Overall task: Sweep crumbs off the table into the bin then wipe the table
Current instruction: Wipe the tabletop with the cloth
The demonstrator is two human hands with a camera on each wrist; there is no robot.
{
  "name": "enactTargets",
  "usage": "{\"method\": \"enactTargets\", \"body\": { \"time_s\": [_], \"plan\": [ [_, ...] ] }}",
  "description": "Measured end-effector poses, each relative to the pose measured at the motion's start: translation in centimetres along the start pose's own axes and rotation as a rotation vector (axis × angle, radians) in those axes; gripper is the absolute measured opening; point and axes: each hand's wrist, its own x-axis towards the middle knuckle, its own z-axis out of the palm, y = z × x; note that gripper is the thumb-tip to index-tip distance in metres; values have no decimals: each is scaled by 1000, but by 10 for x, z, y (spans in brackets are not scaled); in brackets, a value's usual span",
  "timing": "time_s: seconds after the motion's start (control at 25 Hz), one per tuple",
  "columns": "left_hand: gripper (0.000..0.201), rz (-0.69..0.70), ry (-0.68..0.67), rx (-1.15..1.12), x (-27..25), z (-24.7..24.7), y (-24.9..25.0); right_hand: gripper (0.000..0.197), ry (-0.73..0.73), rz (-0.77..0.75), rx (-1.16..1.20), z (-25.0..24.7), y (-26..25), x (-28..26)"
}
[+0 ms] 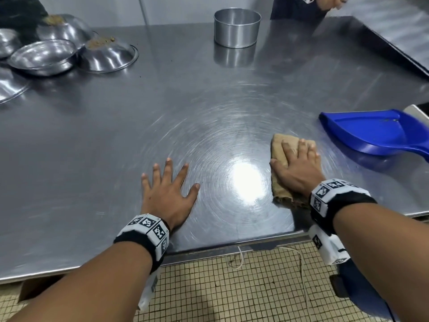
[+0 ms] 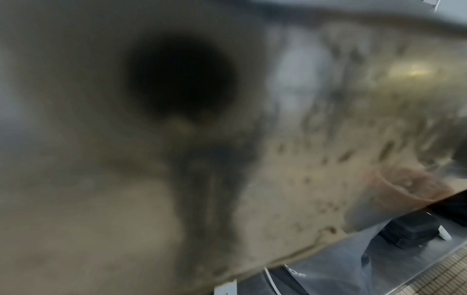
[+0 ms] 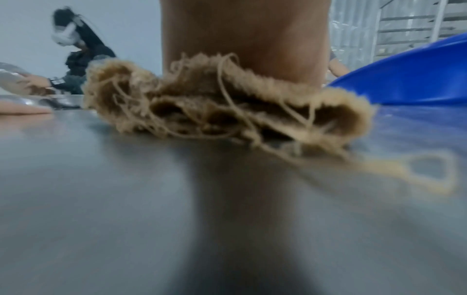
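A folded tan cloth (image 1: 279,147) with frayed threads lies on the steel table (image 1: 162,117) near its front right. My right hand (image 1: 296,162) presses flat on the cloth with straight fingers. The right wrist view looks under that hand (image 3: 242,38) at the cloth's ragged edge (image 3: 227,101). My left hand (image 1: 168,184) rests flat on the bare steel with fingers spread, left of a bright glare spot. A blue dustpan (image 1: 371,133) lies just right of the cloth, also blue at the right edge of the wrist view (image 3: 409,79). The left wrist view is blurred and dark.
Several steel bowls (image 1: 44,56), two upturned with crumbs on top (image 1: 102,41), sit at the back left. A round steel tin (image 1: 236,27) stands at the back centre. Another person's hand (image 1: 329,2) shows beyond the far edge. Tiled floor (image 1: 232,287) lies below the table's front edge.
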Motion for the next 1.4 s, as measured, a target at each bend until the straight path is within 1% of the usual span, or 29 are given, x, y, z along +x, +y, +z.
{"method": "enactTargets", "body": {
  "time_s": [0.16,0.28,0.36,0.48,0.6,0.68,0.84,0.92,0.96,1.08,1.16,1.28,1.4],
  "plan": [
    [71,-1,-14,3,1,-1,0,74,-56,-186,-18,10,-45,-19],
    [72,-8,-27,-1,0,-2,1,72,-42,-355,-19,29,-75,-52],
    [73,-5,-42,-3,-1,-4,1,71,-31,-426,-38,37,-78,-76],
    [72,-2,-60,-13,-1,-7,2,69,-17,-468,-51,39,-58,-100],
    [71,-4,-69,-10,-6,-8,13,69,-9,-451,-56,37,-25,-109],
    [70,10,-57,-29,-9,-5,33,68,-6,-395,-40,30,7,-108],
    [70,-22,-34,-24,-2,5,69,67,38,-222,20,11,79,-90],
    [71,-57,-31,-20,3,8,80,68,47,-129,24,0,103,-69],
    [72,-69,-17,-20,5,9,82,68,49,-83,29,-5,108,-57],
    [72,-90,-3,-10,5,8,86,70,60,30,57,-14,94,-21],
    [69,-93,2,-9,3,6,88,72,50,47,79,-17,74,-2],
    [69,-92,9,-10,2,5,89,73,5,-33,66,-16,43,11],
    [69,-92,6,-14,4,8,89,72,-26,-154,62,-9,11,7]
  ]
}}
